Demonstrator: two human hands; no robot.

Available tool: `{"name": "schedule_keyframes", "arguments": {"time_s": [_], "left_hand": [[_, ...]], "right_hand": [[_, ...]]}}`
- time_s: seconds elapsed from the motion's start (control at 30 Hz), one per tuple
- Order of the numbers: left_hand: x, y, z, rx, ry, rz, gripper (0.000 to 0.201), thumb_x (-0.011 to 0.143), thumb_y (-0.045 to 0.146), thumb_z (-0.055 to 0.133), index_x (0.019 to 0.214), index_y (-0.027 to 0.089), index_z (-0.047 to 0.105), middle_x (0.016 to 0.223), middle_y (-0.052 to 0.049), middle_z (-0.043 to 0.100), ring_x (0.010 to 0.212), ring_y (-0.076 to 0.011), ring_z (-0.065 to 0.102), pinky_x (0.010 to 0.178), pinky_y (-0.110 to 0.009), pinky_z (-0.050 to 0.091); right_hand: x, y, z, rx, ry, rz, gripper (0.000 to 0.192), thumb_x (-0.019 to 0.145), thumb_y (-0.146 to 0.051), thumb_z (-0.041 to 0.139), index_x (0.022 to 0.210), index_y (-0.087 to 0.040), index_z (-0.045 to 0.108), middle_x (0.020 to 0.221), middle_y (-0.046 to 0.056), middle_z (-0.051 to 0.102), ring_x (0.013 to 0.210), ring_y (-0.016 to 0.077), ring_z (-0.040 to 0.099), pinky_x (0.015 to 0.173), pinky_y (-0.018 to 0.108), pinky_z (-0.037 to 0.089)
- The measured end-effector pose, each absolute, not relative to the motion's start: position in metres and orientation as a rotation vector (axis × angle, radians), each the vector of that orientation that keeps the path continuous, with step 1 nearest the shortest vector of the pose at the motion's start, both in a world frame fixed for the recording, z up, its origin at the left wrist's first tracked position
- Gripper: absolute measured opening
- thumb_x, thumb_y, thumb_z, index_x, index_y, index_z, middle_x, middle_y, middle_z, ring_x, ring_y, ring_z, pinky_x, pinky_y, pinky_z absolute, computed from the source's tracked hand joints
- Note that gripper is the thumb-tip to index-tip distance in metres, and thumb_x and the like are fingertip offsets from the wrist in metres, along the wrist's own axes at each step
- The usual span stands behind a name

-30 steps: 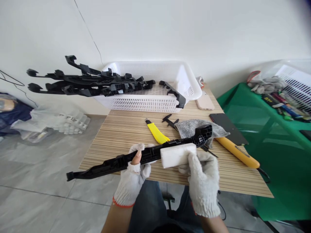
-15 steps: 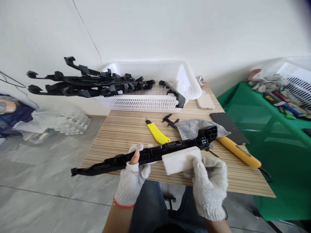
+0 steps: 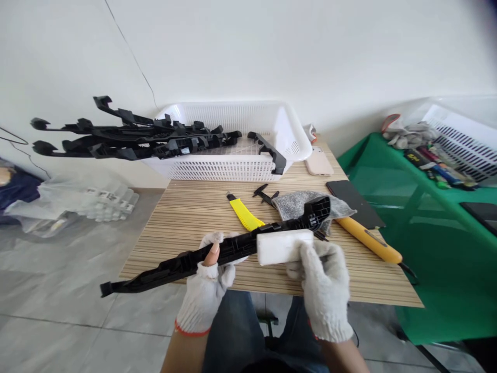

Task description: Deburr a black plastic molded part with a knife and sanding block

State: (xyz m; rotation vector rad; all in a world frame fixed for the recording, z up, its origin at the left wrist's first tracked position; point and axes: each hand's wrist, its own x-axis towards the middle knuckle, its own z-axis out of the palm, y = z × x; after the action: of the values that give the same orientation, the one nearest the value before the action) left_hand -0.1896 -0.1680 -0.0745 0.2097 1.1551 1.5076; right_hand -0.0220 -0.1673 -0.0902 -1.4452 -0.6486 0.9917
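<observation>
My left hand [image 3: 207, 285], in a white knit glove with the thumb tip bare, is closed around a long black plastic strip [image 3: 166, 273]. The strip slants over the table's front part, its hooked end up at the right. Between thumb and fingers, my gloved right hand [image 3: 324, 280] pinches a white rectangular block [image 3: 283, 247]. The block lies against the strip's lower edge, right of my left hand; whether they press together I cannot tell. Just beyond the strip are a yellow utility knife [image 3: 245, 213], a small black plastic piece [image 3: 266, 194] and a grey cloth [image 3: 297, 203].
A white basket [image 3: 225, 171] at the back bears several black strips [image 3: 135, 137] jutting left past its rim. A yellow-handled tool [image 3: 368, 239], a dark phone [image 3: 355, 202] and a pale phone [image 3: 319, 161] lie at right. Beside the wooden table stands a green-covered table [image 3: 376, 181] with gloves and pens.
The strip tilts a little more, its left end lower. The white block has turned closer to level in my right hand. The whole scene has shifted slightly left in view.
</observation>
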Motion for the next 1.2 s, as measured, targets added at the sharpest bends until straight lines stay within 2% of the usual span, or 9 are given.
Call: {"name": "schedule_keyframes", "arguments": {"time_s": [0.17,0.47,0.63,0.77,0.8,0.87,0.97,1.07,1.2], "left_hand": [[-0.195,-0.169,-0.085,0.229,1.266,1.553,0.042,0.063,0.03,0.09,0.101,0.028,0.07,0.107,-0.003,0.075,0.077,-0.0167,0.071,0.047,-0.016,0.053],[-0.204,-0.168,-0.092,0.284,1.215,1.555,0.035,0.068,0.027,0.086,0.099,0.029,0.071,0.116,-0.003,0.073,0.085,-0.019,0.07,0.041,-0.014,0.046],[-0.207,-0.168,-0.1,0.25,1.225,1.582,0.036,0.066,0.022,0.085,0.099,0.029,0.072,0.112,-0.004,0.074,0.073,-0.0176,0.067,0.037,-0.016,0.043],[-0.203,-0.168,-0.092,0.192,1.148,1.614,0.032,0.068,0.023,0.085,0.096,0.028,0.071,0.105,-0.004,0.074,0.064,-0.014,0.064,0.035,-0.015,0.04],[-0.201,-0.168,-0.088,0.176,1.127,1.626,0.031,0.068,0.023,0.085,0.095,0.027,0.07,0.103,-0.004,0.074,0.064,-0.0133,0.064,0.035,-0.014,0.039],[-0.197,-0.168,-0.08,0.156,1.079,1.626,0.033,0.066,0.025,0.088,0.093,0.025,0.068,0.099,-0.004,0.074,0.065,-0.0134,0.066,0.035,-0.013,0.038],[-0.195,-0.168,-0.071,0.13,1.024,1.586,0.045,0.057,0.029,0.093,0.093,0.023,0.067,0.094,-0.005,0.073,0.065,-0.0156,0.068,0.033,-0.012,0.033],[-0.194,-0.168,-0.068,0.118,1.03,1.579,0.055,0.049,0.031,0.097,0.094,0.022,0.067,0.094,-0.005,0.073,0.063,-0.0156,0.068,0.033,-0.012,0.032],[-0.193,-0.17,-0.071,0.148,1.099,1.571,0.053,0.053,0.036,0.096,0.096,0.023,0.068,0.096,-0.005,0.073,0.063,-0.014,0.067,0.033,-0.012,0.031]], "right_hand": [[-0.037,-0.164,-0.095,-1.266,-0.77,1.235,0.051,0.079,-0.061,0.072,0.076,-0.025,0.036,0.052,-0.006,0.055,0.043,0.0121,0.052,0.041,0.023,0.045],[-0.032,-0.166,-0.102,-1.141,-0.795,1.332,0.048,0.078,-0.052,0.074,0.08,-0.026,0.034,0.052,-0.008,0.053,0.042,0.0103,0.047,0.04,0.02,0.039],[-0.025,-0.162,-0.103,-1.214,-0.979,1.34,0.037,0.068,-0.033,0.078,0.089,-0.025,0.049,0.075,-0.003,0.061,0.061,0.0141,0.057,0.052,0.025,0.047],[-0.009,-0.157,-0.101,-1.285,-1.362,1.174,0.012,0.07,-0.027,0.073,0.078,-0.022,0.066,0.08,0.002,0.062,0.08,0.0188,0.059,0.073,0.03,0.052],[-0.004,-0.158,-0.102,-1.239,-1.383,1.178,0.012,0.071,-0.029,0.074,0.08,-0.022,0.069,0.081,0.003,0.062,0.08,0.0189,0.059,0.074,0.031,0.052],[0.008,-0.162,-0.106,-1.11,-1.301,1.326,0.028,0.073,-0.042,0.076,0.094,-0.023,0.073,0.081,0.003,0.063,0.066,0.0159,0.058,0.06,0.028,0.051],[0.027,-0.173,-0.115,-0.968,-1.064,1.601,0.052,0.078,-0.063,0.071,0.111,-0.024,0.066,0.06,-0.002,0.057,0.038,0.0091,0.04,0.036,0.02,0.031],[0.04,-0.183,-0.119,-0.943,-0.851,1.646,0.056,0.081,-0.066,0.066,0.116,-0.024,0.058,0.045,-0.004,0.052,0.032,0.0109,0.04,0.035,0.019,0.028],[0.04,-0.186,-0.112,-1.039,-0.759,1.541,0.067,0.073,-0.079,0.058,0.11,-0.023,0.059,0.05,0.001,0.057,0.036,0.0185,0.05,0.036,0.027,0.037]]}}
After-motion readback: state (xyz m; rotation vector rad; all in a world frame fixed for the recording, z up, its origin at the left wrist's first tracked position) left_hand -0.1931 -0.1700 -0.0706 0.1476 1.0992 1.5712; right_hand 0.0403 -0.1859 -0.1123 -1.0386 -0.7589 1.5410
